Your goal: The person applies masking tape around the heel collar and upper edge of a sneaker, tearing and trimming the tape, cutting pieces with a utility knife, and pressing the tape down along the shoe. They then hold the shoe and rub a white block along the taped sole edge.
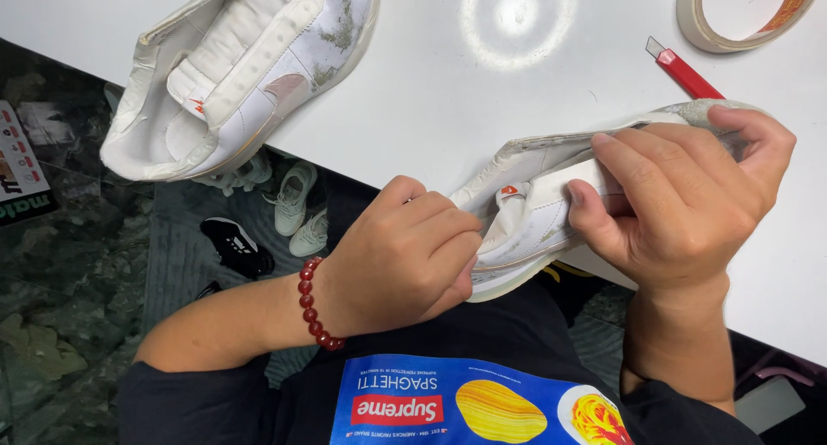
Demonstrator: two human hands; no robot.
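White sneaker (525,225) held at counter (448,109) edge, heel toward us | left hand (401,255) fingers curled tight on its heel | right hand (680,204) fingers clamped over its upper | we note 2nd sneaker (241,66) upper left, red cutter (685,70), tape roll (741,14) far right

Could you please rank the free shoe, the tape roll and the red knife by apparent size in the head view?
1. Free shoe, by far.
2. Tape roll, cropped by the frame.
3. Red knife, partly hidden by the right hand.
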